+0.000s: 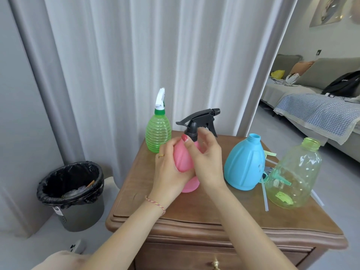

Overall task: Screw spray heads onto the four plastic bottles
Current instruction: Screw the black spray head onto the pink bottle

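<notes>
Gripping the pink bottle (pixel 184 158) over the wooden cabinet (pixel 194 213), the left hand (pixel 167 172) steadies it. The right hand (pixel 206 156) pinches the black spray head (pixel 198 121) collar; best keep the head vertical so threads seat squarely.

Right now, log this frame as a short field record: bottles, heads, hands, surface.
capped: green ribbed bottle, white spray head
in progress: pink bottle, black spray head on its neck
uncapped: blue bottle; clear yellow-green bottle
left hand: grip on pink bottle body
right hand: at the black collar
surface: wooden cabinet top
</notes>
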